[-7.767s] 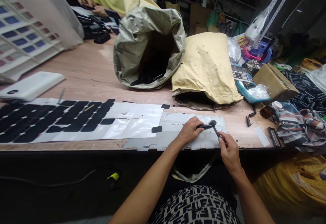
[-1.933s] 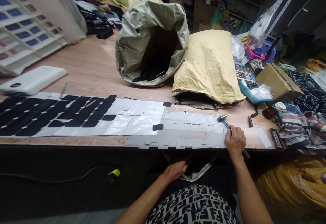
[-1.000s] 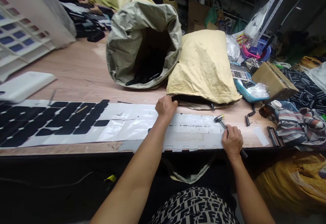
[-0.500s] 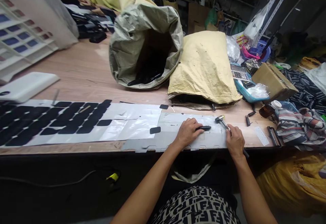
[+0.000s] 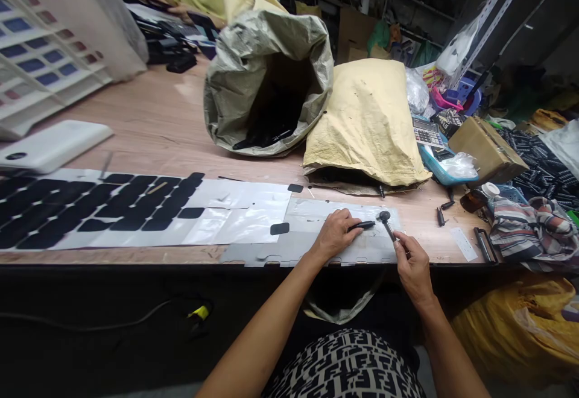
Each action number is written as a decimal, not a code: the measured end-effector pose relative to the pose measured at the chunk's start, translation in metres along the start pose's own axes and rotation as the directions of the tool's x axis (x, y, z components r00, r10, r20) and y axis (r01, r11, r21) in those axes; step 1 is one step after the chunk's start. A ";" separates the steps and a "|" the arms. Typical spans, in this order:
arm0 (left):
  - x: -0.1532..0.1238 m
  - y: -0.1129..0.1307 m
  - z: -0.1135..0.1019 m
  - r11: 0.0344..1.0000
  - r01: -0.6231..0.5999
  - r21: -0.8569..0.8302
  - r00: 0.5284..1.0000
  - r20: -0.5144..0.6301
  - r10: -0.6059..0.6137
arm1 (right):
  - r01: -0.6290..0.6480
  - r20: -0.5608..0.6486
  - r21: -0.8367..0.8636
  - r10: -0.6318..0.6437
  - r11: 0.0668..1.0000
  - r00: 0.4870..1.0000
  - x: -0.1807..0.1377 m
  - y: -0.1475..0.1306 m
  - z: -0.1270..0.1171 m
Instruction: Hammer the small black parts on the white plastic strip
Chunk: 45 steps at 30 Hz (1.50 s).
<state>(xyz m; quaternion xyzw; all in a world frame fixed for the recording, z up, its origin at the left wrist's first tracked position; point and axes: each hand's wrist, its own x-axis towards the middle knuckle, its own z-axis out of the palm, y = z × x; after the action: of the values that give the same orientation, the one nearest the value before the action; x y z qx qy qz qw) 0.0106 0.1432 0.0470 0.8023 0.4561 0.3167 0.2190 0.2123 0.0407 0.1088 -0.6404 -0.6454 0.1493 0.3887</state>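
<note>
You work on the grey plate [image 5: 312,247] at the near edge of the table [image 5: 154,126].
Your left hand [image 5: 335,235] pinches a slim black part [image 5: 362,225] lying flat on the plate. Your right hand [image 5: 412,263] is closed around a small hammer [image 5: 386,220], its head just beside the part's tip.

Black hammer [image 5: 386,222], black clip [image 5: 362,225], grey metal sheet [image 5: 316,247], black pads [image 5: 90,205] on white film [image 5: 235,217], yellow sack [image 5: 366,120], grey-green sack [image 5: 235,84], wood-grain tabletop [image 5: 154,132], plaid cloth [image 5: 529,232], teal tray [image 5: 434,166].
</note>
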 end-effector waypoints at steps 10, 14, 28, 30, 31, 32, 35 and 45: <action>0.001 -0.002 0.000 1.000 0.028 -0.004 0.999 0.016 -0.028 | 0.033 0.037 -0.033 -0.031 0.999 0.999 0.001 0.001 0.012; 0.002 0.000 -0.001 0.999 0.040 -0.008 0.999 0.020 -0.040 | 0.069 0.048 -0.014 -0.068 0.998 0.997 0.000 -0.006 0.016; 0.003 -0.001 -0.001 0.998 0.068 -0.019 0.998 0.014 -0.067 | -0.018 -0.144 -0.493 -0.061 0.870 0.988 0.024 0.047 0.008; 0.004 -0.001 -0.004 0.998 0.047 -0.042 0.999 0.010 -0.047 | -0.022 -0.159 -0.584 -0.087 0.811 0.983 0.027 0.055 0.009; 0.003 0.001 -0.006 0.997 0.021 -0.074 1.000 0.009 -0.020 | -0.024 -0.163 -0.616 -0.098 0.788 0.982 0.027 0.058 0.010; 0.001 0.003 -0.008 0.993 -0.018 -0.119 1.000 0.009 0.019 | -0.024 -0.166 -0.639 -0.107 0.769 0.980 0.027 0.059 0.012; -0.019 0.019 -0.015 0.948 -0.160 -0.274 0.985 0.023 0.172 | -0.015 -0.165 -0.681 -0.133 0.732 0.977 0.025 0.059 0.014; -0.135 0.025 0.028 0.974 0.148 -0.170 0.869 0.493 -0.046 | -0.018 -0.157 -0.713 -0.135 0.701 0.978 0.025 0.059 0.017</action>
<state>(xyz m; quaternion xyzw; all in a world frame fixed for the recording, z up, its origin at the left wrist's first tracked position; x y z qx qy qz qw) -0.0067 0.0117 0.0014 0.8055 0.3918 0.1380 0.4226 0.2450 0.0776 0.0648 -0.7311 -0.6312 -0.1879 0.1783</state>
